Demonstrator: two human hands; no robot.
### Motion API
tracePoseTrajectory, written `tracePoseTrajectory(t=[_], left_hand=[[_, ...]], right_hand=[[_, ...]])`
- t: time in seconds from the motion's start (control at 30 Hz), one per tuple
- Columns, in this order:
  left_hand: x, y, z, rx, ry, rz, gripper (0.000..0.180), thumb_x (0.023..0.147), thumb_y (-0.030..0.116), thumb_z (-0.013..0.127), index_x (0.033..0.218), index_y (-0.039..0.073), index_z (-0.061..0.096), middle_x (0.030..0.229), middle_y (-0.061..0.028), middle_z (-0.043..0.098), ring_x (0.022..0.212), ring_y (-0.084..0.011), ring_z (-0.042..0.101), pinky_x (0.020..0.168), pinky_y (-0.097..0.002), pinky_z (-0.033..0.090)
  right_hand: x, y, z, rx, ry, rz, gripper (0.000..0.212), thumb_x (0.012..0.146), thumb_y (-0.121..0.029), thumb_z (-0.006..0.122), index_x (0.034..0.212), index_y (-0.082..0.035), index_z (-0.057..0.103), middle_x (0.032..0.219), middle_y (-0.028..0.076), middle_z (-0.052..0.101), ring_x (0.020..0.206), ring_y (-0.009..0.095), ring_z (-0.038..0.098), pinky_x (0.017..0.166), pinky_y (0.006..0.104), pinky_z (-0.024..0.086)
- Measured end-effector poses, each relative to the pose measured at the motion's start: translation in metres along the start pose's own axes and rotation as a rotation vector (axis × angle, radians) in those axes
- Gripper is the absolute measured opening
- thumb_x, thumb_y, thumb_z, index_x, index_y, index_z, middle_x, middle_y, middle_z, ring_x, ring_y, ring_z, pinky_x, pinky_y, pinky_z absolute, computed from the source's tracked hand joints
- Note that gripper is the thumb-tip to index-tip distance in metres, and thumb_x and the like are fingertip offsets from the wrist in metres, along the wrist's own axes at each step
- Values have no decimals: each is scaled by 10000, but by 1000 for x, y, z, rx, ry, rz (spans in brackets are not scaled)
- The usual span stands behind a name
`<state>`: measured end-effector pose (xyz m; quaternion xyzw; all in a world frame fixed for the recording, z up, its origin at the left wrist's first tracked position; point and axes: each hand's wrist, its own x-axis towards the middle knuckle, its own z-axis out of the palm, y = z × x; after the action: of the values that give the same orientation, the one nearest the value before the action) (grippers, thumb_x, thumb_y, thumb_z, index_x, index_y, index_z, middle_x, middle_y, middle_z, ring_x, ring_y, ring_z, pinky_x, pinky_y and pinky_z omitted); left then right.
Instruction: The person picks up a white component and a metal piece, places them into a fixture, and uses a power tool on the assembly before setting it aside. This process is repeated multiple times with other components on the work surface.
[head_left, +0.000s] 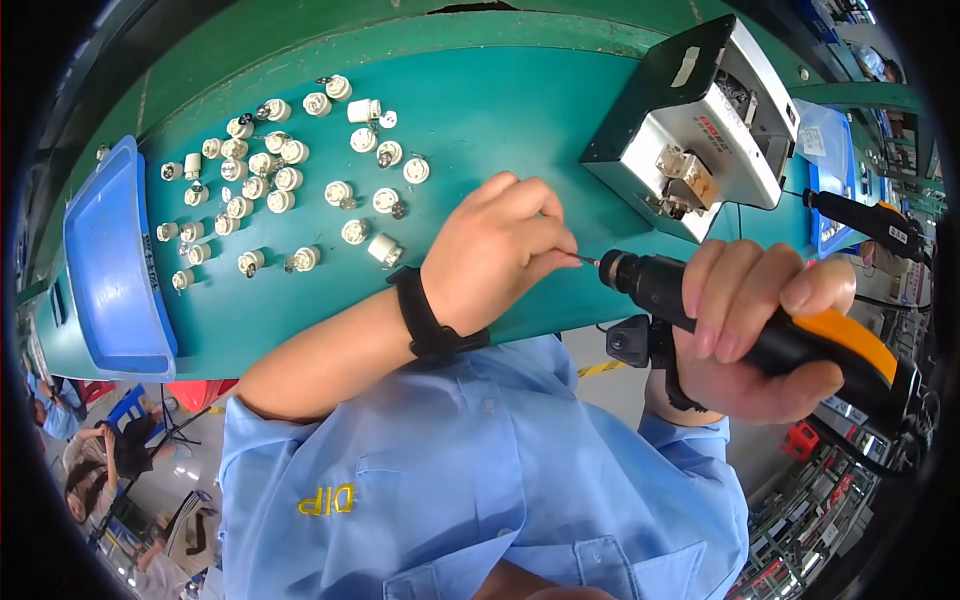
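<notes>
Right hand (755, 335): wrapped around the black-and-orange electric screwdriver (760, 325), fingers closed over the barrel, thumb under the orange grip; tool was held level above the tabletop edge, bit pointing left.
Left hand (495, 250): curled, thumb and forefinger pinched at the thin bit tip (583, 260); what was between them was too small to tell. A black wristband (425, 315) sat on that wrist.
Screwdriver handling: judged rigid and moderately heavy, nose-heavy at the black chuck; the orange moulded grip was the place to hold, cable trailing off behind.
Bit: thin, stiff steel, likely slippery; needed fingertip guidance only.
Small parts: white cylindrical plastic sockets (285, 175) lay scattered on the green tabletop (500, 110), well left of both hands; judged light, hard, apt to roll, best picked by the body.
Feeder: grey-and-black metal box unit (700, 125) stood just above the right hand.
Tray: blue plastic tray (110, 265) at far left edge.
</notes>
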<state>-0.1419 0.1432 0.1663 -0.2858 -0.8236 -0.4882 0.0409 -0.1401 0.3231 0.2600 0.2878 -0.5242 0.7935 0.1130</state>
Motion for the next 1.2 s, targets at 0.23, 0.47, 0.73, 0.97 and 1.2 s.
tracePoseTrajectory(t=[0.23,0.47,0.73,0.97,1.2], left_hand=[[4,-2,1,-213,3,-78,189,661,64,808,813,122,711,863,9,629,774,-182,552,714,-308,433],[12,7,-8,-254,-90,-133,205,650,90,823,820,130,716,885,5,637,840,-188,565,775,-319,437],[146,-3,-49,316,-82,118,528,703,117,777,1190,91,574,1163,-142,566,1076,-338,541,938,-418,446],[332,-131,-43,753,-13,-146,426,838,153,643,1255,122,562,1252,-142,545,1124,-365,541,964,-407,461],[376,-175,-23,799,-204,-130,245,807,40,567,1031,47,666,1053,-194,638,1039,-376,600,888,-418,495]], right_hand=[[-1,-9,4,12,26,-101,492,902,-475,605,1052,-54,397,655,23,540,488,140,531,490,270,426],[4,-17,-1,46,-7,-96,457,904,-448,615,1016,-56,409,652,21,552,497,140,551,505,271,442],[-3,-39,-30,-91,125,-95,371,936,-398,579,973,-64,421,597,1,490,475,99,480,465,227,380],[-29,-46,-51,-208,321,-38,427,878,-419,667,948,-68,435,546,4,526,414,128,506,430,272,414],[-44,-62,-42,-247,378,-45,428,863,-417,686,931,-53,471,563,32,536,434,155,513,455,291,413]])
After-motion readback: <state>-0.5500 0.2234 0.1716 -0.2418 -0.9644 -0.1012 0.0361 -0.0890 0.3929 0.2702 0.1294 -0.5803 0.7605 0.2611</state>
